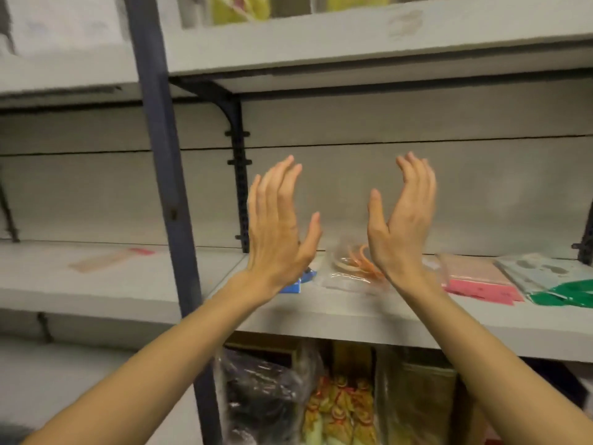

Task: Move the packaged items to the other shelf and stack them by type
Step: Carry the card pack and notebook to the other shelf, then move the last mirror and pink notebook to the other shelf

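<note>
My left hand (279, 226) and my right hand (401, 220) are raised side by side in front of the right shelf (369, 313), fingers straight, palms facing each other, holding nothing. Behind them on that shelf lie several packaged items: a blue packet (296, 284) partly hidden by my left wrist, a clear bag with orange rings (351, 268), a pink packet (478, 279), and a pale blue and green packet (558, 284). On the left shelf (112, 284) lies one flat tan packet with a red end (109, 260).
A dark blue upright post (167, 187) separates the two shelf bays. A black bracket (239, 175) runs up the back wall. Below the right shelf stand plastic bags of goods (272, 396) and yellow packaged items (343, 409). Another shelf (353, 43) hangs overhead.
</note>
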The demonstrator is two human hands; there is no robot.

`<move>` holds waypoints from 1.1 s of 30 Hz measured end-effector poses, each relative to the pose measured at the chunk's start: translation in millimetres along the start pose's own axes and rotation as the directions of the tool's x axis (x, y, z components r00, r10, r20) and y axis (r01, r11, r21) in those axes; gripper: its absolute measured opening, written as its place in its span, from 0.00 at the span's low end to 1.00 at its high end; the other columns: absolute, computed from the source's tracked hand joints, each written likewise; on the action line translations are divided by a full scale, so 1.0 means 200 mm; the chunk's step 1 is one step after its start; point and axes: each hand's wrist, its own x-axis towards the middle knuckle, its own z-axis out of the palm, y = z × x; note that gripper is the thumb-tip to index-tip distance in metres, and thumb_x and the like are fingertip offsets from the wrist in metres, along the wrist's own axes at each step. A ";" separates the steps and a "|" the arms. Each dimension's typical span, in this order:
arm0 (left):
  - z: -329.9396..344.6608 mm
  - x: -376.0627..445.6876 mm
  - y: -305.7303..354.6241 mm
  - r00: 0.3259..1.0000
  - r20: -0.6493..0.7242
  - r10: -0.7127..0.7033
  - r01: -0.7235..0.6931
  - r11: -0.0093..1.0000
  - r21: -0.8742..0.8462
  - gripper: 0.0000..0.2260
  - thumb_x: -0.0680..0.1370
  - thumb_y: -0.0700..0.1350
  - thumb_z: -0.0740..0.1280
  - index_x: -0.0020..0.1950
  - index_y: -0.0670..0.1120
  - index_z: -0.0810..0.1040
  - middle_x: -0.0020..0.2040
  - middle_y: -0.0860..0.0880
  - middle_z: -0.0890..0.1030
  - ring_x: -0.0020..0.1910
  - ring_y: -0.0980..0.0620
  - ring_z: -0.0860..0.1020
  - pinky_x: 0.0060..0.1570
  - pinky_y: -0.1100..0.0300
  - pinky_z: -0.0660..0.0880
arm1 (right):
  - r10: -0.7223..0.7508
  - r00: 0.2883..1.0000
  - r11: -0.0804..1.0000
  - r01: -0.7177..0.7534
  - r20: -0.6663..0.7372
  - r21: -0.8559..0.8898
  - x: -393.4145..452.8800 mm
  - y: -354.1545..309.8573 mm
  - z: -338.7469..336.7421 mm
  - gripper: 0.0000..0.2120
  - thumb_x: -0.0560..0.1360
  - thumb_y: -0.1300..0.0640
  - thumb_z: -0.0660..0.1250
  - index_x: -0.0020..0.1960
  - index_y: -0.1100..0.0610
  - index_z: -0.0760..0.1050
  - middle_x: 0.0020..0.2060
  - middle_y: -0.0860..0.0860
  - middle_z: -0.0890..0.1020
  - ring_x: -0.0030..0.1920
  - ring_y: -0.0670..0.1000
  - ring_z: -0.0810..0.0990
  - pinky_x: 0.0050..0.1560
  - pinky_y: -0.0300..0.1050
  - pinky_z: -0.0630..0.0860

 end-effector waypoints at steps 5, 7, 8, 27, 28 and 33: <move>-0.57 -0.03 -0.37 0.991 -0.096 0.092 -0.079 0.989 0.126 0.29 0.77 0.44 0.67 0.75 0.38 0.62 0.76 0.36 0.65 0.76 0.40 0.64 0.73 0.34 0.59 | -0.154 0.987 0.985 0.150 0.038 0.087 -0.10 -0.52 0.29 0.27 0.79 0.55 0.64 0.76 0.62 0.64 0.77 0.58 0.64 0.79 0.58 0.57 0.78 0.56 0.56; -0.73 -0.04 -0.50 0.993 -0.097 0.073 -0.055 0.982 0.181 0.28 0.77 0.44 0.66 0.75 0.37 0.63 0.76 0.36 0.65 0.76 0.40 0.64 0.71 0.34 0.62 | -0.256 0.961 0.966 0.252 0.100 0.052 -0.15 -0.67 0.39 0.29 0.79 0.54 0.64 0.77 0.63 0.63 0.78 0.60 0.62 0.80 0.60 0.56 0.78 0.59 0.56; -0.82 -0.06 -0.58 0.995 -0.087 0.047 -0.026 0.974 0.223 0.28 0.77 0.45 0.66 0.75 0.36 0.64 0.76 0.37 0.65 0.76 0.40 0.65 0.71 0.35 0.62 | -0.309 0.943 0.951 0.303 0.124 0.068 -0.19 -0.76 0.46 0.30 0.79 0.54 0.64 0.77 0.64 0.62 0.78 0.61 0.62 0.80 0.61 0.56 0.78 0.61 0.56; -1.68 -0.62 -1.96 0.644 0.466 -0.607 -0.022 0.594 0.804 0.28 0.83 0.58 0.57 0.78 0.45 0.61 0.80 0.39 0.60 0.78 0.41 0.62 0.77 0.45 0.57 | -0.249 0.222 0.924 0.345 0.943 0.163 -0.93 -1.40 1.98 0.30 0.81 0.39 0.55 0.75 0.57 0.65 0.73 0.57 0.68 0.74 0.59 0.62 0.72 0.53 0.62; -1.68 -0.63 -2.04 0.616 0.470 -0.632 -0.017 0.586 0.810 0.27 0.83 0.59 0.56 0.78 0.45 0.61 0.80 0.39 0.59 0.78 0.41 0.61 0.77 0.45 0.57 | -0.213 0.187 0.930 0.340 0.959 0.140 -0.92 -1.41 2.06 0.31 0.81 0.38 0.54 0.76 0.57 0.65 0.74 0.57 0.68 0.74 0.59 0.63 0.71 0.53 0.63; -1.66 -0.60 -2.45 0.459 0.459 -0.761 -0.005 0.515 0.857 0.28 0.83 0.61 0.53 0.78 0.47 0.60 0.81 0.40 0.58 0.74 0.40 0.66 0.73 0.44 0.64 | -0.057 0.054 0.969 0.244 0.997 0.042 -0.90 -1.47 2.45 0.32 0.81 0.36 0.55 0.74 0.58 0.67 0.72 0.58 0.71 0.70 0.59 0.70 0.67 0.52 0.68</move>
